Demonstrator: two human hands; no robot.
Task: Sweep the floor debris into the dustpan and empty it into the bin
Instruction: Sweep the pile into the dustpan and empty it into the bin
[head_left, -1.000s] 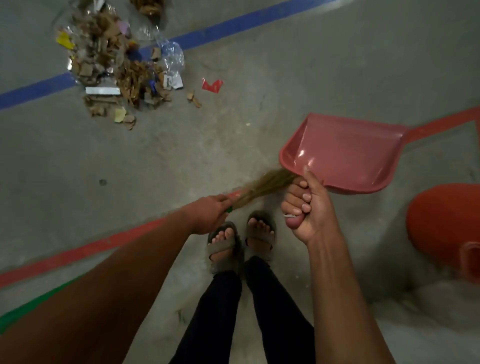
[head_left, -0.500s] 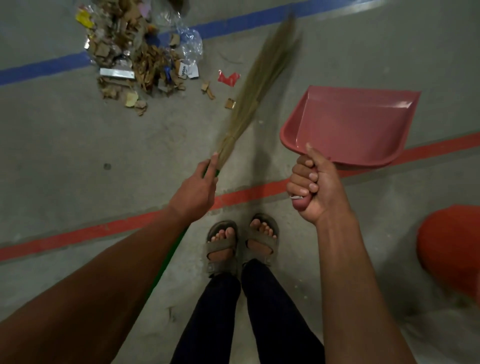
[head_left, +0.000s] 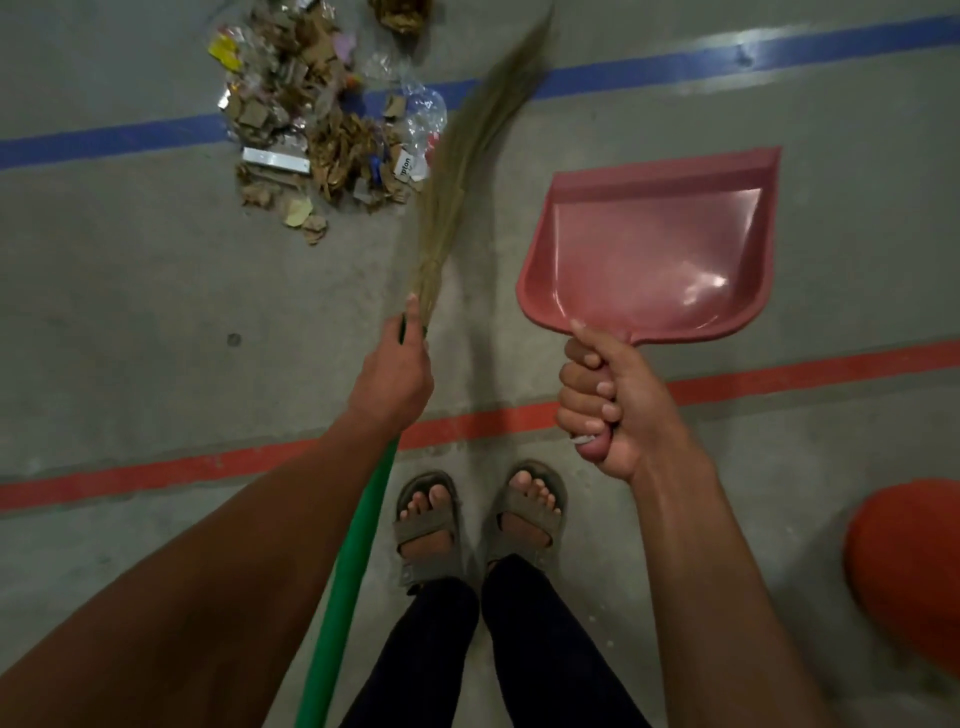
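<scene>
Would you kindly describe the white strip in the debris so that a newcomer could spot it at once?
Find the blue line across the floor, then the debris pile lying over it. On the pile's near left edge lies the white strip, just on the near side of the line. It is long, flat and pale, while the scraps beside it are small, torn and brown.

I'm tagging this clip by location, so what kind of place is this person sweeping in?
Probably a workshop, warehouse or similar indoor work floor: bare concrete floor marked with a painted blue line and red line, like lane or zone markings.
</scene>
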